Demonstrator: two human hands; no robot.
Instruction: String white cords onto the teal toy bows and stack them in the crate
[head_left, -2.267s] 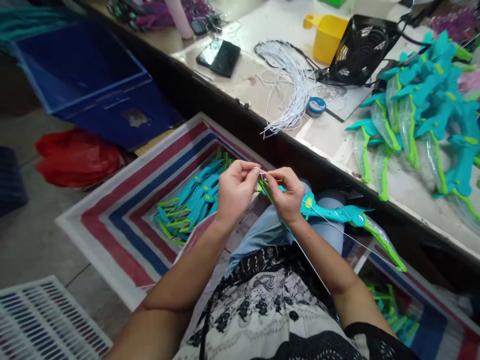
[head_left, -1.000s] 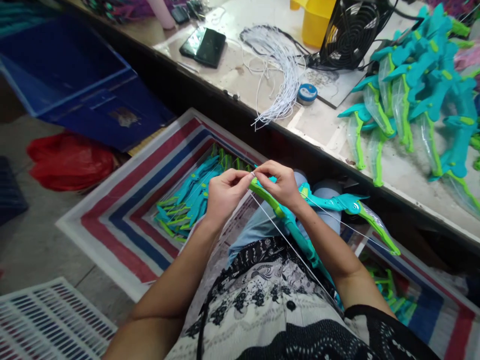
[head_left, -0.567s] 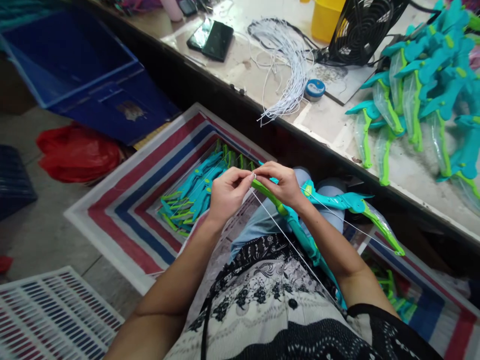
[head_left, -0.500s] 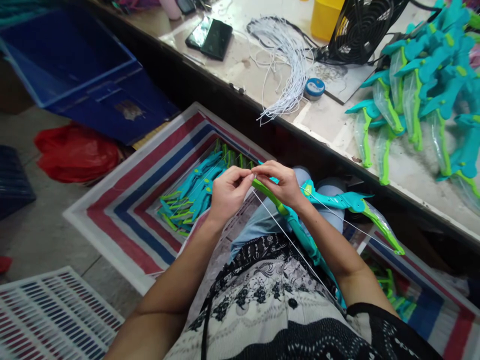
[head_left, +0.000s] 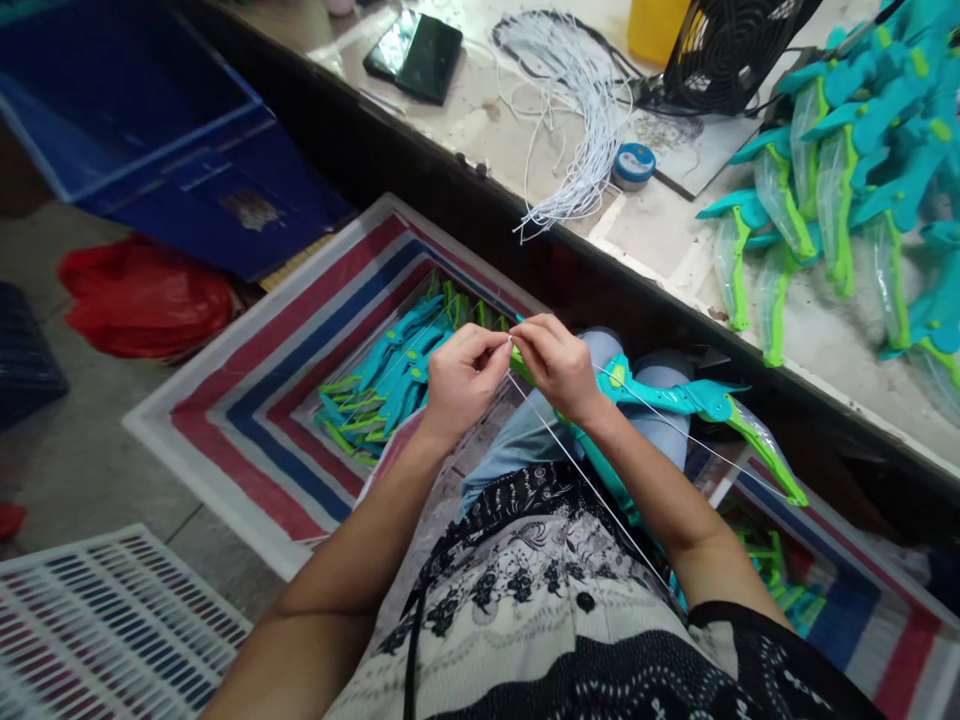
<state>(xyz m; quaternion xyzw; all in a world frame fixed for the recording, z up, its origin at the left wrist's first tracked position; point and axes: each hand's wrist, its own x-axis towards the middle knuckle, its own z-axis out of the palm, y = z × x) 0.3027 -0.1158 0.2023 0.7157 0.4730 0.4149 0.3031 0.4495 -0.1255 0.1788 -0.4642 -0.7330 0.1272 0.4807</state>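
Observation:
A teal and green toy bow (head_left: 679, 402) lies across my lap. My left hand (head_left: 459, 380) and my right hand (head_left: 556, 362) meet at its near green tip, both pinched on a thin white string (head_left: 585, 480) that runs down toward my body. A second stretch of string runs along the bow to its far green tip. My right hand also covers the bow's limb.
A striped woven bag (head_left: 247, 400) to my left holds several strung bows (head_left: 390, 375). On the workbench (head_left: 660, 240) lie a bundle of white strings (head_left: 581, 130), a phone (head_left: 415, 55), a black fan (head_left: 724, 50), a small round tin (head_left: 634, 163) and a pile of bows (head_left: 840, 170). A blue crate (head_left: 150, 130) stands on the floor.
Both hands stay pinched together at the bow's tip, working the string with small finger moves. The view has drifted slightly; the bow stays on my lap.

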